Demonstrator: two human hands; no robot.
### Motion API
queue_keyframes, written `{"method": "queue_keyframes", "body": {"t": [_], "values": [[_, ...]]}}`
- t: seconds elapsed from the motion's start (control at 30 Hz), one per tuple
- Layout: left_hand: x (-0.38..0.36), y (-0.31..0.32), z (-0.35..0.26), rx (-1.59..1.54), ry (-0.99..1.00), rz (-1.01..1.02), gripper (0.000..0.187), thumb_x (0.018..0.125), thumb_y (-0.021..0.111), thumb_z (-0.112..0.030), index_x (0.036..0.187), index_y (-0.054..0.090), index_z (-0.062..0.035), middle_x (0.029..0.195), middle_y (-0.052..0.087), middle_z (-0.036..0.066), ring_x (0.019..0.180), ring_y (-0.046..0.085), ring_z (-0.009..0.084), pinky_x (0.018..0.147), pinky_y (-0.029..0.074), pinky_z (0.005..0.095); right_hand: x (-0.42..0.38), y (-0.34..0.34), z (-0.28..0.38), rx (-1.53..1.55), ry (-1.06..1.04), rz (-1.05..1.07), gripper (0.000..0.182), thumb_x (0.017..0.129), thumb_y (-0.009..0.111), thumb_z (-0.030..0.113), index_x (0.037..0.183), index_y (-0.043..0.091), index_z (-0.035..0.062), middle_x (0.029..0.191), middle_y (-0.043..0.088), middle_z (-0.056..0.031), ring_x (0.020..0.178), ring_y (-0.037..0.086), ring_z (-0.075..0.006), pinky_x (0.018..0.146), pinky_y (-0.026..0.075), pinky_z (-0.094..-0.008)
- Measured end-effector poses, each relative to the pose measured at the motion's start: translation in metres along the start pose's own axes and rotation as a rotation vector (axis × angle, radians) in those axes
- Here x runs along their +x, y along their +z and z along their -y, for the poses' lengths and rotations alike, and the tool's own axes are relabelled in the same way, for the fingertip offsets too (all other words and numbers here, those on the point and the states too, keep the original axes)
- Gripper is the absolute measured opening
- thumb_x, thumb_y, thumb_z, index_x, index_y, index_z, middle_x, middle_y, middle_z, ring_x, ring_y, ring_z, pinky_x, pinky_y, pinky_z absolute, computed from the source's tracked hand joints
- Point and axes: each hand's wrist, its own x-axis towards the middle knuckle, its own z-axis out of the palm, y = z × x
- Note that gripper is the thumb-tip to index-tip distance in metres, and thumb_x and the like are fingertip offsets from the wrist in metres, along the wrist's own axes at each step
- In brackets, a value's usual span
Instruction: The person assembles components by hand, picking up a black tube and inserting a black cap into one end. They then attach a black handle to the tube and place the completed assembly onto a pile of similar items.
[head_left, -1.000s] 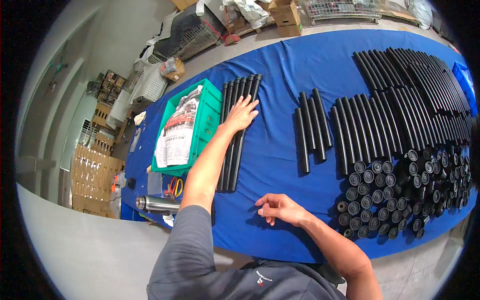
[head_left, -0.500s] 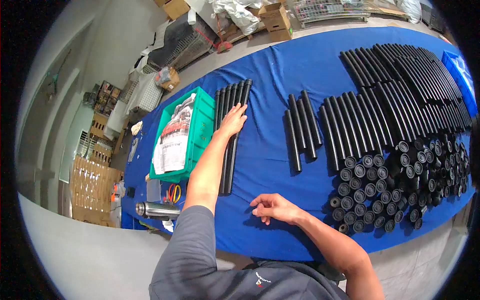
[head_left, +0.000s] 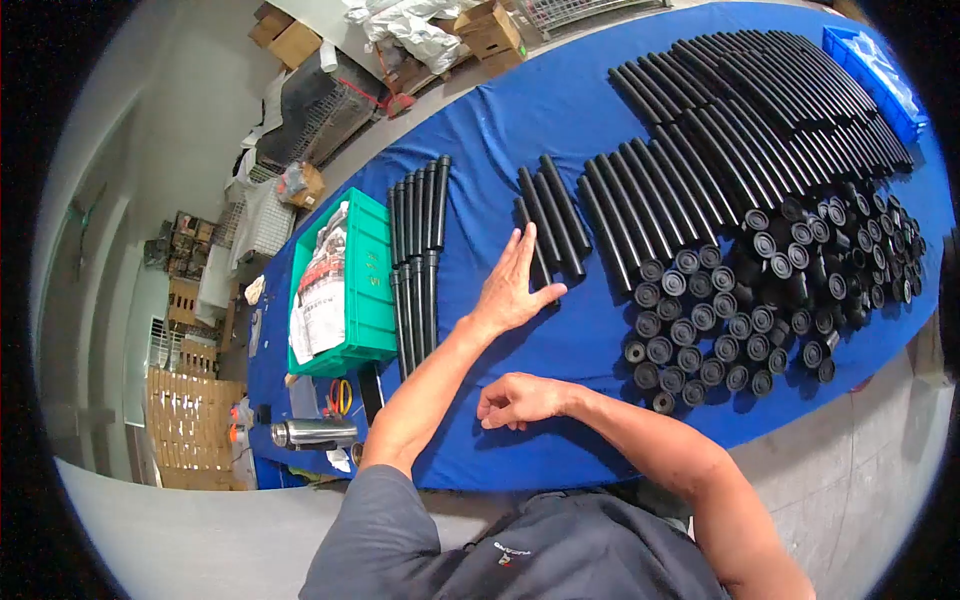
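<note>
My left hand (head_left: 510, 290) is open and flat, its fingers stretched away from me and the thumb apart. Its fingertips are right at the nearest of a small group of black tubes (head_left: 562, 212), overlapping that tube's lower part. My right hand (head_left: 522, 400) rests low over the blue cloth, fingers loosely curled in, with nothing showing in them. To the left, black tubes with wider collars (head_left: 428, 205) lie side by side in two bundles, one beyond the other. Farther right are long rows of plain black tubes (head_left: 630, 215).
A green crate (head_left: 368, 285) holding printed paper stands left of the tubes. Near it are a metal flask (head_left: 315, 433) and yellow-and-red-handled scissors (head_left: 342, 396). Many round black caps (head_left: 703, 317) cover the right side. At the far right sits a blue bin (head_left: 868, 85).
My left hand has left the collared tubes beside the crate and moved right to the small tube group. My right hand has curled a little more. The view has shifted to the right.
</note>
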Motion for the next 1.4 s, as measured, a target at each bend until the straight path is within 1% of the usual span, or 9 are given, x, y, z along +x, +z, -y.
{"method": "queue_keyframes", "body": {"t": [0.17, 0.3, 0.4, 0.53, 0.63, 0.73, 0.87, 1.0, 1.4], "values": [[-0.018, 0.012, 0.024, -0.09, -0.086, -0.133, 0.097, 0.078, 0.069, -0.016, 0.157, 0.018, 0.0054, 0.163, 0.025, 0.026, 0.153, 0.022, 0.0377, 0.125, 0.018, 0.041, -0.004, 0.003, -0.003, -0.056, -0.041, 0.001, 0.025, 0.09, 0.072, 0.025, 0.097, 0.069, 0.0011, 0.076, 0.067, -0.0048, 0.062, 0.062, -0.0128, 0.053, 0.052, -0.0312], [-0.029, 0.004, 0.034, -0.112, -0.298, -0.184, 0.084, 0.075, 0.071, -0.018, 0.15, 0.039, 0.001, 0.131, 0.057, 0.026, 0.118, 0.059, 0.0377, 0.103, 0.047, 0.044, -0.005, 0.004, 0.002, -0.175, -0.01, 0.055, 0.026, 0.091, 0.07, 0.025, 0.1, 0.07, 0.0007, 0.077, 0.068, -0.0055, 0.066, 0.063, -0.0134, 0.06, 0.052, -0.0325], [-0.028, 0.015, 0.045, -0.047, -0.289, -0.302, 0.067, 0.077, 0.073, -0.02, 0.141, 0.056, -0.0085, 0.092, 0.064, 0.018, 0.083, 0.065, 0.0336, 0.077, 0.053, 0.0453, -0.007, 0.014, -0.011, -0.396, -0.266, -0.095, 0.025, 0.087, 0.07, 0.026, 0.09, 0.069, 0.0011, 0.078, 0.07, -0.0128, 0.07, 0.068, -0.0261, 0.066, 0.054, -0.0401], [-0.036, 0.021, 0.039, 0.087, -0.228, -0.327, 0.064, 0.08, 0.068, -0.024, 0.141, 0.057, -0.0131, 0.092, 0.064, 0.021, 0.086, 0.065, 0.0395, 0.08, 0.053, 0.0492, -0.026, 0.045, -0.01, -0.772, -0.349, -0.345, 0.023, 0.088, 0.066, 0.024, 0.086, 0.062, 0.0021, 0.085, 0.066, -0.0181, 0.082, 0.066, -0.0398, 0.071, 0.053, -0.0518], [-0.068, 0.012, 0.012, 0.067, -0.268, -0.258, 0.064, 0.08, 0.067, -0.019, 0.143, 0.056, -0.0116, 0.098, 0.068, 0.021, 0.087, 0.067, 0.0362, 0.082, 0.053, 0.0442, -0.083, 0.076, 0.004, -0.959, -0.296, -0.523, 0.021, 0.089, 0.066, 0.021, 0.088, 0.055, 0.0038, 0.082, 0.058, -0.0143, 0.075, 0.065, -0.0348, 0.061, 0.053, -0.0483], [-0.12, 0.01, -0.025, -0.096, -0.285, -0.22, 0.063, 0.079, 0.071, -0.019, 0.139, 0.057, -0.0078, 0.073, 0.056, 0.01, 0.064, 0.058, 0.0248, 0.064, 0.049, 0.0385, -0.157, 0.094, 0.02, -1.022, -0.177, -0.87, 0.023, 0.084, 0.073, 0.014, 0.102, 0.06, 0.0067, 0.082, 0.06, -0.01, 0.071, 0.065, -0.0305, 0.056, 0.053, -0.0429], [-0.179, 0.008, -0.063, -0.097, -0.264, -0.142, 0.067, 0.072, 0.075, -0.017, 0.136, 0.059, -0.006, 0.082, 0.066, 0.008, 0.064, 0.059, 0.0214, 0.066, 0.046, 0.0366, -0.213, 0.1, 0.02, -1.073, 0.234, -1.247, 0.037, 0.085, 0.075, 0.014, 0.119, 0.06, 0.0089, 0.085, 0.059, -0.0105, 0.07, 0.063, -0.0308, 0.057, 0.052, -0.0422], [-0.193, 0.017, -0.066, -0.103, -0.114, -0.264, 0.065, 0.073, 0.074, -0.014, 0.137, 0.06, -0.0055, 0.073, 0.058, 0.006, 0.062, 0.055, 0.0206, 0.061, 0.043, 0.0359, -0.212, 0.085, 0.02, -1.172, 0.291, -1.231, 0.029, 0.09, 0.072, 0.014, 0.116, 0.06, 0.008, 0.085, 0.058, -0.0113, 0.071, 0.062, -0.032, 0.057, 0.051, -0.0424], [-0.256, -0.03, -0.058, 0.096, -0.355, -0.163, 0.048, 0.076, 0.067, -0.007, 0.124, 0.064, -0.0034, 0.094, 0.06, 0.013, 0.092, 0.062, 0.033, 0.079, 0.053, 0.0465, -0.121, 0.074, 0.024, -1.244, 0.03, -0.97, 0.01, 0.093, 0.064, 0.012, 0.101, 0.059, 0.0088, 0.08, 0.056, -0.0101, 0.065, 0.062, -0.0305, 0.053, 0.051, -0.0418]]}}
